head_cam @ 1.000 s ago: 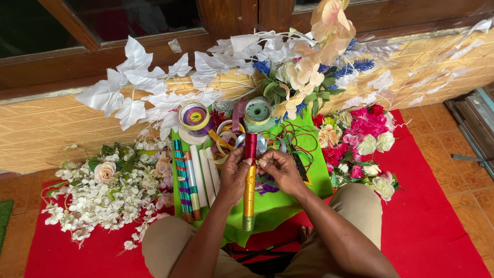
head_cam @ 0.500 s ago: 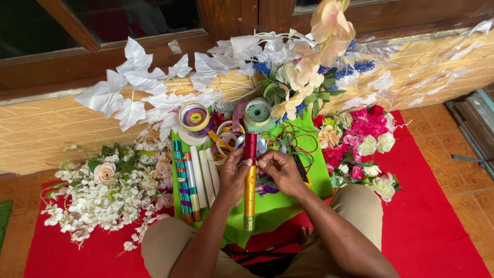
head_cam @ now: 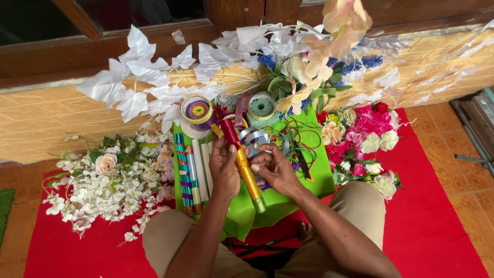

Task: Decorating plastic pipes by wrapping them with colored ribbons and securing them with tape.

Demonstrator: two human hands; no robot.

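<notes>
This looks like a home craft spot set up on the floor, at the foot of a wall under a dark wooden window frame (head_cam: 154, 46). A person sits on a red mat (head_cam: 437, 226) laid over orange floor tiles (head_cam: 442, 139), with a green cloth (head_cam: 319, 170) spread in front. Around it lie artificial flowers: white blossoms (head_cam: 98, 195) to the left, pink and cream roses (head_cam: 368, 131) to the right, white fabric leaves (head_cam: 139, 87) at the far side, plus ribbon spools (head_cam: 197, 110).
</notes>
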